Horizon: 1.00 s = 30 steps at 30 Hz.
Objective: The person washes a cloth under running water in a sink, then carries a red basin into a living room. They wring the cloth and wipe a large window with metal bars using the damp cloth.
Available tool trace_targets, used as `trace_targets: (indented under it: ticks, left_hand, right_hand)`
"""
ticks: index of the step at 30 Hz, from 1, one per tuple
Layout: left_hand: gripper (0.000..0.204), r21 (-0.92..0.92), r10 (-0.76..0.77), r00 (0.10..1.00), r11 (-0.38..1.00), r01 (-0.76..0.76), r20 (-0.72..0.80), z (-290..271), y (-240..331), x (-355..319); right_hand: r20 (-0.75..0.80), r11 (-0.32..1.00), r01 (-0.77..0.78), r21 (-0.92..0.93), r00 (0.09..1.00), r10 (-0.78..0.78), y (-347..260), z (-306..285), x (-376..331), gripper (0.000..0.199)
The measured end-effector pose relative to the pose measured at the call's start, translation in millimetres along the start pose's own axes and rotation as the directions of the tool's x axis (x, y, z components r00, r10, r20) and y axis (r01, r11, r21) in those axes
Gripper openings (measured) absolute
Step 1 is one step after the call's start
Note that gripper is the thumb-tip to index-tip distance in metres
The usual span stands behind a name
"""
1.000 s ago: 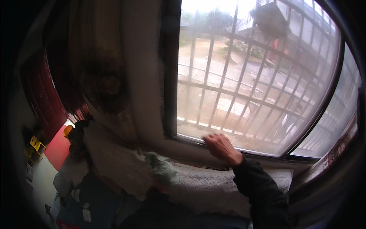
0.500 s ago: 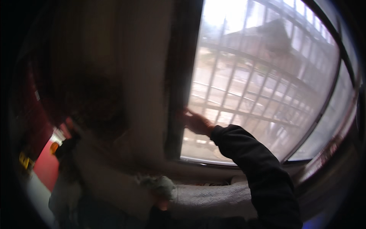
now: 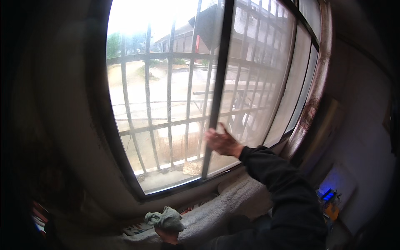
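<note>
My right hand (image 3: 223, 141), its fingers stretched and thumb apart, rests against the dark upright edge (image 3: 221, 79) of a sliding window sash. The hazy sash pane (image 3: 258, 62) lies to its right. To its left the window stands open, with metal bars (image 3: 170, 83) showing sharply. Low in the view, my left hand (image 3: 168, 236) is closed around a crumpled grey-green cloth (image 3: 166, 218), partly hiding the fingers.
Below the window runs a long piece covered with white patterned fabric (image 3: 225, 210). A gathered curtain (image 3: 310, 110) hangs at the right. Beyond it, near the lower right, small items glow with blue light (image 3: 328, 194).
The sash has slid right with my right hand at its edge, leaving a gap on the left. My view has turned right. The cloth stays in my left hand.
</note>
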<state>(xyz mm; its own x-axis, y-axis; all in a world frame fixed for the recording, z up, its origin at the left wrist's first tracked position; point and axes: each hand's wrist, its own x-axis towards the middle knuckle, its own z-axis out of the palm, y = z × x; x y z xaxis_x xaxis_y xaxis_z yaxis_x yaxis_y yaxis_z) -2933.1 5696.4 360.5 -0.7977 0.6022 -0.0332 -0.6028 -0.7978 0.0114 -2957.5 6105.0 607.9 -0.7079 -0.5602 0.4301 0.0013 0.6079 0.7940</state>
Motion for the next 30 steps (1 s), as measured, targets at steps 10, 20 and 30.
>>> trace_targets:
  ticks: [10,20,30]
  left_hand:
    - [0.043,0.257,0.014,0.996,0.966,-0.038,0.094,39.9,11.3,2.3]
    - [0.032,0.946,0.071,0.993,0.317,0.063,-0.090,34.0,-70.2,31.3]
    - [0.034,0.772,0.042,0.807,-0.326,-0.546,0.589,132.0,-190.4,74.2]
  right_hand:
    - [0.883,0.428,-0.877,0.220,0.366,0.296,-7.5,-13.6,-91.7,0.042]
    - [0.753,-0.479,-0.737,0.477,0.624,-0.210,-211.0,-74.8,-105.8,0.024]
    - [0.761,-0.778,-0.015,0.628,0.219,0.611,-143.7,2.3,-164.4,0.012]
